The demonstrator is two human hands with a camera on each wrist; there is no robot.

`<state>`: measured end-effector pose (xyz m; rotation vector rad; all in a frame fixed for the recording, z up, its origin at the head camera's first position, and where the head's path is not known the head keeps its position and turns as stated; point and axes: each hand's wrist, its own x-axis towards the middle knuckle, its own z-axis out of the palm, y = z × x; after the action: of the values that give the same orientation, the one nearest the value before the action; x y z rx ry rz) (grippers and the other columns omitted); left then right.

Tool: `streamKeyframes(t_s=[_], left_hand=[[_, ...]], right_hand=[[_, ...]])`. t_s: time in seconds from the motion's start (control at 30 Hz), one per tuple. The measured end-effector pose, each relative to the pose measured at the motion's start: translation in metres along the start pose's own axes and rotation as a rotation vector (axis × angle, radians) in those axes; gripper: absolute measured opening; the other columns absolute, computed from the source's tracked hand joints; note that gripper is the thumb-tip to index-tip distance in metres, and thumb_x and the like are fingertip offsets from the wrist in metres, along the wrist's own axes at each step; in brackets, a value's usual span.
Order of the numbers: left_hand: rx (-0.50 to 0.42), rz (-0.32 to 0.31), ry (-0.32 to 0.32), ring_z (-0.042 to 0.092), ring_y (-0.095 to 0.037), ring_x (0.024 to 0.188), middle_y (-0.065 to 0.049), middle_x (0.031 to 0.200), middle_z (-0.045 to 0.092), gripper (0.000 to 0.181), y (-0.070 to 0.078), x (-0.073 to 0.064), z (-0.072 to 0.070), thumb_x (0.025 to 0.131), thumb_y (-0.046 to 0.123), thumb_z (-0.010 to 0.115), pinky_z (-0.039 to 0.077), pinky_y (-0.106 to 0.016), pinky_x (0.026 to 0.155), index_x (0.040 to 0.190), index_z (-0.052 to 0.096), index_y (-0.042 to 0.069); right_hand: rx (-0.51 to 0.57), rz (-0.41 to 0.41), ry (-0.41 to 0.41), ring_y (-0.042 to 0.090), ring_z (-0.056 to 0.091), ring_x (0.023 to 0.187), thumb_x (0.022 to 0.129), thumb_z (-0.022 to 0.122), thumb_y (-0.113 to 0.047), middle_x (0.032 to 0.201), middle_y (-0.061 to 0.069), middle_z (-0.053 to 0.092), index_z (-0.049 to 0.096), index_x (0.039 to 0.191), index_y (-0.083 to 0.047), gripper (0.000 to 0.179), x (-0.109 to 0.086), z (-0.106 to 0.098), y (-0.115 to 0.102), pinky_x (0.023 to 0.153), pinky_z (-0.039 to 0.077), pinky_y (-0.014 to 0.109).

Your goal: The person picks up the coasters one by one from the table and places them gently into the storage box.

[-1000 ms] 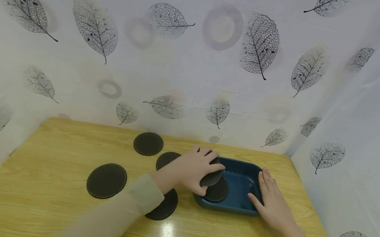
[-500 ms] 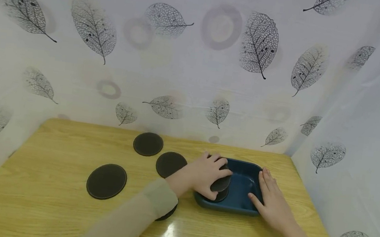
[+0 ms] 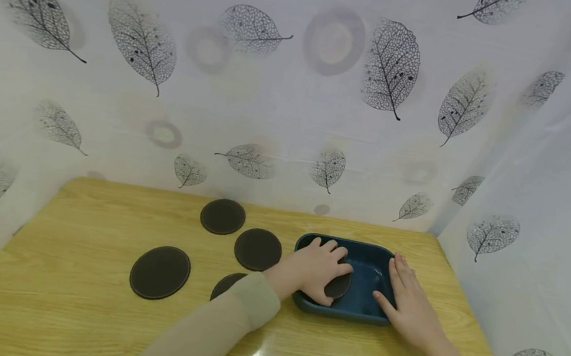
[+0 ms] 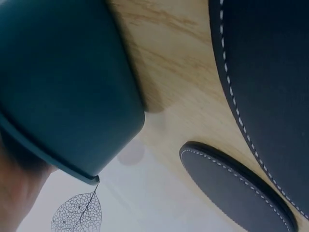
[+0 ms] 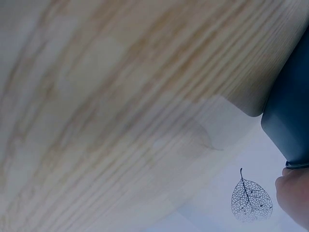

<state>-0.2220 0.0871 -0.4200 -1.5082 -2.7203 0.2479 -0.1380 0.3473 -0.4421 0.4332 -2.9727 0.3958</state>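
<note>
My left hand [image 3: 319, 268] is inside the left part of a dark blue rectangular dish [image 3: 354, 316], gripping a round dark coaster [image 3: 338, 286] by its edge with spread fingers and thumb. Most of that coaster is hidden under the palm, as is the other coaster lying in the dish below it. My right hand [image 3: 411, 306] rests on the dish's right rim, its fingers straight along the rim and the thumb reaching over the inside. The left wrist view shows the dish's outer wall [image 4: 72, 87] close up, with part of the left hand at its rim.
Several round dark coasters with stitched edges lie left of the dish: one at the back [image 3: 223, 216], a coaster beside the dish [image 3: 257, 249], a coaster farther left [image 3: 160, 272], and one partly under the left sleeve [image 3: 224, 285]. Leaf-patterned cloth [image 3: 283, 112] encloses the wooden table [image 3: 61, 305].
My left hand has moved right and down into the dish with the coaster, over the one lying there. The right hand has stayed on the rim.
</note>
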Motion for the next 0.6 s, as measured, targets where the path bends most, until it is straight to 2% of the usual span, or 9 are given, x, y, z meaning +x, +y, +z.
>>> streamKeyframes(t_s=[0.17,0.33,0.6], left_hand=[[-0.013,-0.010,-0.033,0.047,-0.024,0.146,-0.002,0.163,0.045,0.074,0.0006,0.0022,0.0047,0.091,0.067,0.070,0.047,-0.044,0.114,0.156,0.050,0.036],[0.005,-0.033,-0.043,0.048,-0.022,0.147,-0.002,0.162,0.046,0.074,-0.0005,0.0027,0.0087,0.092,0.068,0.069,0.048,-0.042,0.115,0.156,0.050,0.036],[0.023,-0.044,-0.038,0.045,-0.021,0.150,-0.002,0.165,0.044,0.071,-0.0053,-0.0007,0.0105,0.095,0.070,0.062,0.044,-0.041,0.119,0.156,0.050,0.036]], right_hand=[[0.004,-0.009,0.012,0.048,0.018,0.162,0.108,0.059,-0.041,0.174,0.030,0.015,0.023,0.163,0.012,0.084,-0.0006,-0.0001,-0.0002,0.136,-0.001,0.037],[0.008,-0.009,0.011,0.047,0.018,0.162,0.108,0.059,-0.041,0.174,0.030,0.015,0.023,0.164,0.012,0.084,-0.0003,0.0001,-0.0003,0.135,-0.004,0.033],[0.025,0.004,-0.001,0.047,0.015,0.163,0.107,0.060,-0.038,0.175,0.029,0.013,0.021,0.164,0.011,0.085,0.0002,0.0008,0.0008,0.136,-0.001,0.040]])
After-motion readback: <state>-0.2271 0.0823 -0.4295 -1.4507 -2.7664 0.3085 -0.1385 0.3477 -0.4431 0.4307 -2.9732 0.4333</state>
